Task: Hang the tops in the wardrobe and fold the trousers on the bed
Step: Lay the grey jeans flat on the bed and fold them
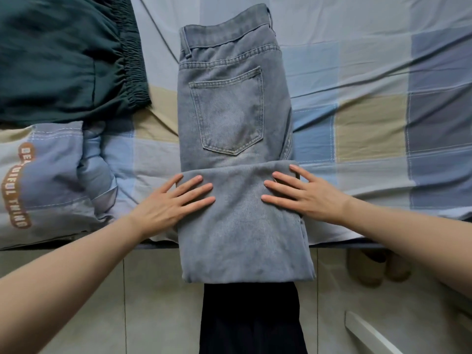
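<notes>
At the near edge of the bed (383,60), roughly midway along it, a pair of faded light-blue denim jeans (229,103) lies lengthwise with the waistband pointing away toward the far side and the back pocket facing up. The legs have been brought over toward the seat, so a doubled layer sits across the lower half and its folded end overhangs the near edge, probably because the bed gives too little depth there for the full length. The left hand (173,203) and right hand (304,195) rest flat on that top layer, fingers spread wide and gripping nothing, one at each side edge of the fold. This looks like pressing the crease flat and keeping the side seams lined up before a further fold. The checked blue, grey and beige sheet serves as the working surface. Toward the far left corner lies a dark green garment with a gathered elastic waistband (63,60), well apart from the jeans, likely another pair of trousers. A checked pillow with brown printed lettering (38,180) sits at the near left edge.
</notes>
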Demonstrator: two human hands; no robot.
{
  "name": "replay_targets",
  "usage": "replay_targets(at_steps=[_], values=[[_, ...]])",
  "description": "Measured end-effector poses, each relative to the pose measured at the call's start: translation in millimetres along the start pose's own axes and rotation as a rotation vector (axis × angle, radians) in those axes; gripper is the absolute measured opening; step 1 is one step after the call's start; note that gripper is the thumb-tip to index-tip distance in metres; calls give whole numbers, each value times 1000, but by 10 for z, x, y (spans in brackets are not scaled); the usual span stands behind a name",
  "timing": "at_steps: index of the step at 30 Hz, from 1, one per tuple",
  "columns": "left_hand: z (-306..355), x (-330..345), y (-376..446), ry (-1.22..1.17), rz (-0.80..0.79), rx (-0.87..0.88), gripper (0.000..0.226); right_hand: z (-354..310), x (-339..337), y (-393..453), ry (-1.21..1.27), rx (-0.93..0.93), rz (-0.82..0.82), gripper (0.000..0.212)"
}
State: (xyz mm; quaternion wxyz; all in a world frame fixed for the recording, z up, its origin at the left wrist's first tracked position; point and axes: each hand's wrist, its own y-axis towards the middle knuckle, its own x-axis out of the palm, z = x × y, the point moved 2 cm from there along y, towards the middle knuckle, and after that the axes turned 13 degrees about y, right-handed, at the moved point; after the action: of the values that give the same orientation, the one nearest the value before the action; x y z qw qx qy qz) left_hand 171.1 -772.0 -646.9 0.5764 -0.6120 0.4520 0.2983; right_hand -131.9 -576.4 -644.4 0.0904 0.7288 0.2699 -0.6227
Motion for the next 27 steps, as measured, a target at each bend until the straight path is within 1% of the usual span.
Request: replay_targets(at_steps=[3, 5, 6, 7, 9, 10, 11, 12, 13, 14, 15, 16, 17, 18, 19, 20, 21, 22, 23, 25, 27], values=[[17, 20, 109, -22, -34, -13, 61, -39, 38, 29, 69, 35, 62, 48], [-3, -23, 107, -70, -55, -12, 58, -18, -28, 47, 142, 54, 61, 46], [-31, -75, 109, -117, -78, -2, 57, 1, -62, 52, 194, 62, 36, 45], [-59, -124, 116, -157, -63, -3, 55, 13, -89, 53, 264, 70, -6, 45], [-146, -231, 161, -283, -66, -12, 56, 74, -193, 81, 450, 130, -109, 45], [-216, -283, 189, -418, -94, -31, 62, 120, -270, 100, 570, 197, -108, 44], [-321, -336, 201, -601, -154, -47, 67, 180, -376, 124, 729, 303, -46, 40], [-442, -426, 204, -823, -213, -79, 61, 252, -513, 163, 896, 432, 57, 33], [-584, -491, 204, -1080, -212, -132, 50, 349, -617, 182, 1043, 562, 169, 25], [-718, -524, 186, -1322, -156, -230, 39, 455, -686, 207, 1170, 682, 270, 18], [-861, -539, 161, -1509, -83, -377, 33, 582, -754, 243, 1247, 787, 338, 10], [-966, -528, 163, -1659, -31, -527, 29, 708, -798, 297, 1280, 892, 359, 11], [-1038, -510, 192, -1792, 8, -645, 29, 824, -846, 373, 1315, 985, 388, 27], [-1088, -514, 257, -1891, 75, -728, 28, 934, -892, 461, 1410, 1058, 441, 42], [-1113, -520, 350, -1948, 165, -812, 24, 1018, -925, 553, 1545, 1112, 493, 51], [-1122, -517, 469, -1961, 242, -919, 16, 1096, -912, 640, 1656, 1159, 514, 54], [-1107, -501, 585, -1944, 287, -1027, 13, 1151, -878, 712, 1721, 1195, 499, 56], [-1051, -486, 691, -1918, 305, -1106, 17, 1181, -803, 762, 1739, 1225, 472, 58], [-985, -427, 768, -1881, 299, -1170, 25, 1194, -712, 779, 1713, 1258, 461, 58], [-822, -315, 842, -1741, 290, -1289, 37, 1157, -561, 798, 1567, 1304, 499, 46], [-691, -271, 834, -1647, 329, -1324, 35, 1115, -483, 810, 1442, 1303, 567, 32]])
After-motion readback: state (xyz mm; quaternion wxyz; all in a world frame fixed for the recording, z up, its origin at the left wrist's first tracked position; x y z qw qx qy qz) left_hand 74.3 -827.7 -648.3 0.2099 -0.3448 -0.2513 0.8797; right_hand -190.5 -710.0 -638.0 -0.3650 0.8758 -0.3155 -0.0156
